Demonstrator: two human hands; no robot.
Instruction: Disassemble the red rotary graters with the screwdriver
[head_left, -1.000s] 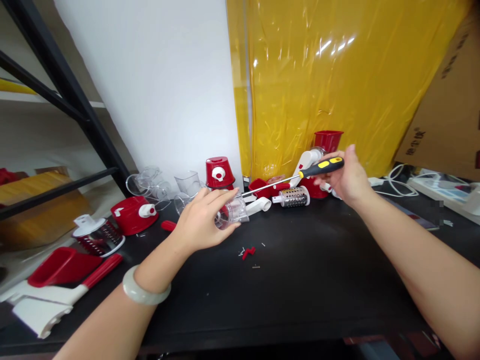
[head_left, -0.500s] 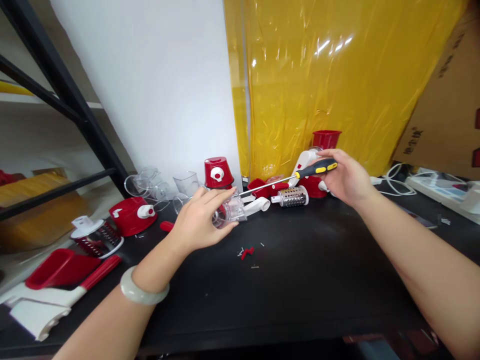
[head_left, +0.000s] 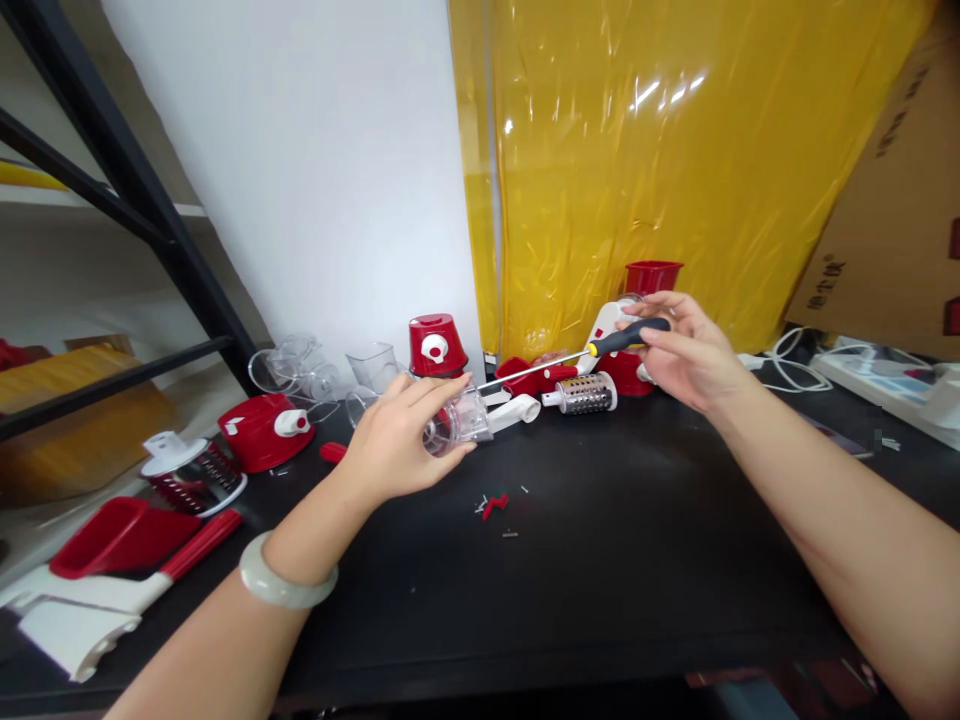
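My left hand (head_left: 397, 435) is closed around a clear plastic part (head_left: 466, 415), held on its side above the black table. In my right hand (head_left: 694, 350) is a screwdriver (head_left: 630, 336) with a black and yellow handle, gripped between thumb and fingers. Its metal shaft slants down to the left and reaches the clear part's right end; the exact contact of the tip is hard to make out. Behind and right of the part lie a white crank arm (head_left: 517, 411) and a metal grater drum (head_left: 587, 394). Below it on the table are a small red piece (head_left: 495, 507) and several screws (head_left: 481, 504).
A red base (head_left: 436, 345) stands at the back. To the left are another red base (head_left: 266, 432), a grater drum (head_left: 196, 476), clear parts (head_left: 296, 365) and a white and red grater body (head_left: 112, 590). A power strip (head_left: 892, 390) with cables lies at the right.
The screwdriver handle has turned about its axis, and my right fingers have shifted their grip on it. My left hand and the clear part have hardly moved.
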